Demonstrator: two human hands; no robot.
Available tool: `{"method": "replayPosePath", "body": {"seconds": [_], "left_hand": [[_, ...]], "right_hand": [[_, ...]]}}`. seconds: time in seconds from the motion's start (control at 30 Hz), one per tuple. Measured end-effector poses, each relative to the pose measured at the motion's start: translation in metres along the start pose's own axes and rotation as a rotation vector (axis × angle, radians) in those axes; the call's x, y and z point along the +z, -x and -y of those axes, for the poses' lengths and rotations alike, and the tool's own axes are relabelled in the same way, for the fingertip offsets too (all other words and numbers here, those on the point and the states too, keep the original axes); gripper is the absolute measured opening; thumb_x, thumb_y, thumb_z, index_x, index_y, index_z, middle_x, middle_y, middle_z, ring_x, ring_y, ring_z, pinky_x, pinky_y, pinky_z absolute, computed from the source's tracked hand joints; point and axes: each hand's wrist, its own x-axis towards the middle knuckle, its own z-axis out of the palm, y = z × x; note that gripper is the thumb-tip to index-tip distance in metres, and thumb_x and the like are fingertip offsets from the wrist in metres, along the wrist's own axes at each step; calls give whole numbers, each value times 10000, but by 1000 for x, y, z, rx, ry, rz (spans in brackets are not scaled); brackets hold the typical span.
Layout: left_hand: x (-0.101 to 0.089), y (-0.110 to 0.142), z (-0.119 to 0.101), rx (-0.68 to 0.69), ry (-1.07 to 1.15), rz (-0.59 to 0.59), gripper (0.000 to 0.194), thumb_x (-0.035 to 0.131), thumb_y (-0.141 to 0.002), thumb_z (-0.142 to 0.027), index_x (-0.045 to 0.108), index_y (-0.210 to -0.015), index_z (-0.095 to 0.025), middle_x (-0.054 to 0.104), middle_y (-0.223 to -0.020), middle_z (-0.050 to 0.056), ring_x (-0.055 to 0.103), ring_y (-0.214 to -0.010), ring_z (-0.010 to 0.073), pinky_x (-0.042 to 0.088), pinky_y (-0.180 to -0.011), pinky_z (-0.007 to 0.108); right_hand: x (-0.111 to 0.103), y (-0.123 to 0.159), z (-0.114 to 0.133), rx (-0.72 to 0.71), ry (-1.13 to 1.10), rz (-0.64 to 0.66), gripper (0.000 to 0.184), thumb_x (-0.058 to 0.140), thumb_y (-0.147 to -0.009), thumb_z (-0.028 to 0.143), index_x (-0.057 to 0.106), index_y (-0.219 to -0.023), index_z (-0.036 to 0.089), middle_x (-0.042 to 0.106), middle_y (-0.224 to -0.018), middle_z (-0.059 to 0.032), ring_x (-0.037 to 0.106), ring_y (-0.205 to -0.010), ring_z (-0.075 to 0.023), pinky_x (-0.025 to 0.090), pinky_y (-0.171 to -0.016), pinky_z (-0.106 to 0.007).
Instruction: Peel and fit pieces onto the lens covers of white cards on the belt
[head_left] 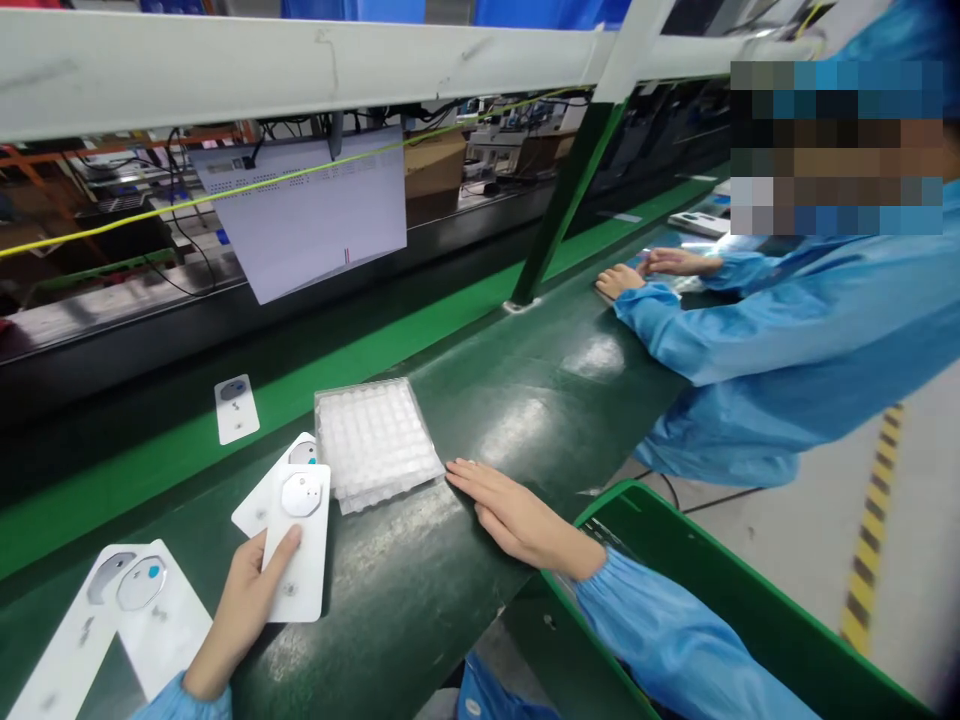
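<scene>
My left hand (251, 595) grips a white phone back cover (300, 545) with a rounded camera area near its top, the thumb lying across its face. Partly behind it is another white cover (259, 500), tilted, with a blue dot by its camera area. Two more white covers, a left one (71, 640) and a right one (161, 610), overlap on the bench beside my left wrist. My right hand (517, 515) lies with fingers stretched out, its fingertips at the near right corner of a clear plastic tray stack (379, 435). Nothing shows in that hand.
One white cover (237, 410) lies on the green strip (390, 380) behind the bench top (397, 560). Beside my right forearm stands a green bin (720, 560). A co-worker in a blue smock (750, 330) works at the right. A green post (570, 205) rises from the bench.
</scene>
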Motion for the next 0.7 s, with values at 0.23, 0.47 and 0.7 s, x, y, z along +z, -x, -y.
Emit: {"method": "replayPosePath", "body": {"seconds": [0.23, 0.47, 0.7], "left_hand": [[0, 2, 3, 15, 50, 8, 629, 705, -761, -769, 649, -784, -143, 619, -603, 29, 538, -512, 154, 406, -443, 229], [-11, 13, 12, 21, 64, -20, 606, 700, -784, -747, 616, -743, -149, 591, -608, 13, 514, -522, 133, 384, -459, 212], [-22, 23, 21, 49, 65, -40, 581, 669, -819, -730, 618, -747, -156, 564, -616, 1, 482, -537, 134, 366, -470, 220]], "right_hand": [[43, 14, 71, 105, 64, -60, 605, 434, -1024, 187, 361, -1625, 182, 428, -1622, -121, 434, -1494, -282, 447, -1210, -512], [83, -29, 135, 33, 71, -25, 629, 461, -989, 165, 375, -1608, 102, 425, -1615, -161, 418, -1503, -309, 438, -1214, -532], [82, -38, 137, 23, -69, -85, 529, 426, -1000, 162, 518, -1521, 166, 520, -1566, -120, 448, -1489, -273, 407, -1234, -529]]}}
